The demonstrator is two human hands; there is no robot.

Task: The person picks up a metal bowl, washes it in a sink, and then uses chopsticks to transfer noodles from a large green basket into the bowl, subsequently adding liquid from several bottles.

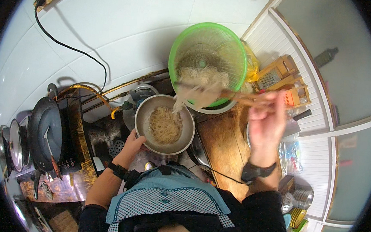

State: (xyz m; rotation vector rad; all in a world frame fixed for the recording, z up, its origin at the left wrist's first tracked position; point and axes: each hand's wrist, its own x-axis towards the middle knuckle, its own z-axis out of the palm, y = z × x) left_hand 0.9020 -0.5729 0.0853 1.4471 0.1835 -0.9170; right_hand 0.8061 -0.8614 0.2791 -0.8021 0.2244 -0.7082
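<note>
My left hand (135, 144) grips the rim of a metal bowl (188, 137), in which a round heap of thin noodles (165, 126) lies. In my right hand (267, 121) is a pair of long wooden chopsticks (242, 97), blurred by motion. Pale noodles (198, 96) hang from the chopsticks' far end, between the metal bowl and a green plastic colander (244, 60). More noodles (204, 75) lie inside the colander, which stands tilted over a metal basin (225, 110).
A black wok (38, 132) holding a ladle (48, 141) stands at the left, beside a lidded pot (15, 145). At the right are a wooden board (217, 140), a grater (268, 79), a cleaver (291, 128) and stacked metal bowls (303, 199). A black cable (76, 49) hangs along the wall.
</note>
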